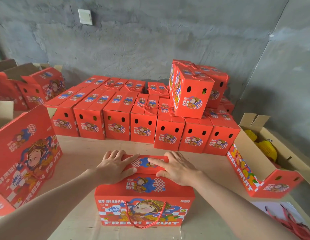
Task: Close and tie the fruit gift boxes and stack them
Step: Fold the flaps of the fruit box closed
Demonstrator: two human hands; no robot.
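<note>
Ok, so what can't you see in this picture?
All from the head view:
- Inside the front gift box: shut flaps, with the left hand and right hand pressing on top, hide it.
- Yellow wrapped things in the open box at right: its wall hides part of them.
- Red cords at bottom right: cut off by the edge.
- Big box at left: blurred, cut off by the edge.

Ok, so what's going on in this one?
A person is closing a red cardboard fruit gift box on the pale tabletop. The left hand and right hand lie flat on its top flaps, pressing them down. Its red cord handle hangs loose down the front, not yet tied. Behind stand rows of closed red boxes, with a few stacked boxes on top. An open red box at the right holds yellow foam-wrapped fruit.
</note>
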